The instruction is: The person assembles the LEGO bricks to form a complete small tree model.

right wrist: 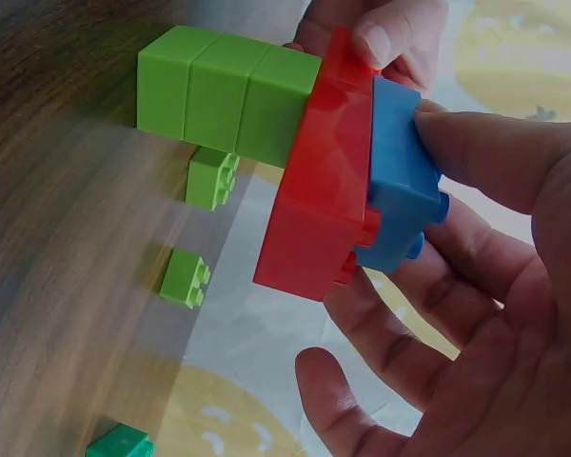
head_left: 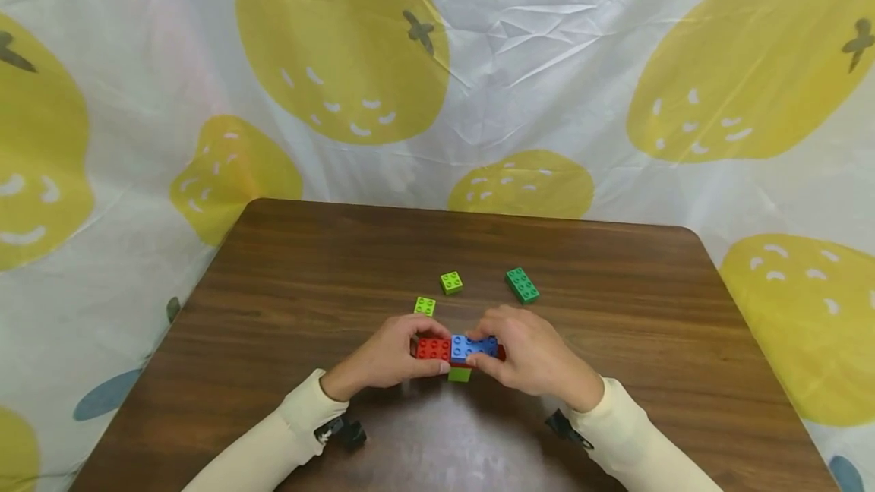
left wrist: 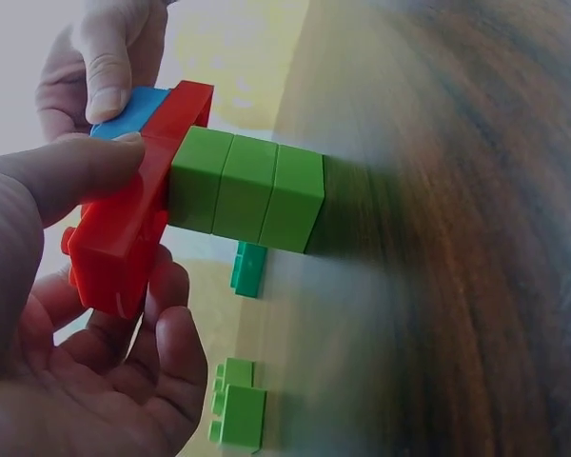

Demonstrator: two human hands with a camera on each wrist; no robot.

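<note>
A long red brick (head_left: 434, 348) lies across the top of a column of three lime green bricks (left wrist: 247, 188). On the red brick's right part sits a blue brick (right wrist: 401, 176), with a bit of red showing past it. My left hand (head_left: 392, 351) grips the red brick's left end between thumb and fingers. Thumb and fingers of my right hand (head_left: 529, 351) pinch the blue brick's sides. Studs show on top of both bricks. Whether the column's foot touches the table cannot be made out.
Two small lime green bricks (head_left: 451, 282) lie on the brown wooden table (head_left: 328, 272) beyond my hands. A longer dark green brick (head_left: 522, 285) lies to their right. Behind the table hangs a white cloth (head_left: 383, 181) with yellow fruit prints.
</note>
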